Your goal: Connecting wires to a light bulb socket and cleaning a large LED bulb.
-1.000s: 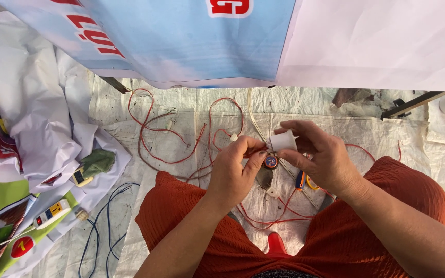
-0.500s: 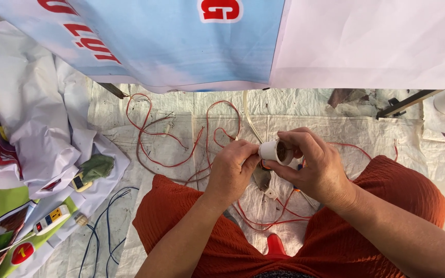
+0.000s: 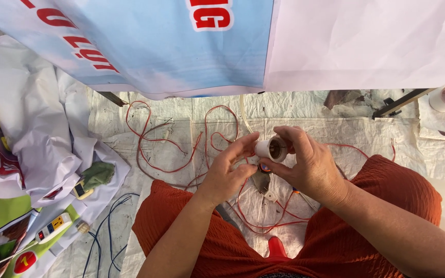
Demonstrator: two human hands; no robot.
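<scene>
Just right of the frame's centre, your right hand (image 3: pixel 312 167) has its fingers wrapped and closed around the white lamp socket (image 3: pixel 271 149), which lies on its side with its long axis running left to right and its open mouth turned toward your left hand (image 3: pixel 227 172). That left hand sits immediately to the socket's left, thumb and forefinger nearly together, the forefinger tip touching the socket's rim. Whether they pinch anything between them cannot be made out. Red wire (image 3: pixel 171 149) loops over the woven mat (image 3: pixel 366 134) in the middle of the frame, behind and below both hands.
</scene>
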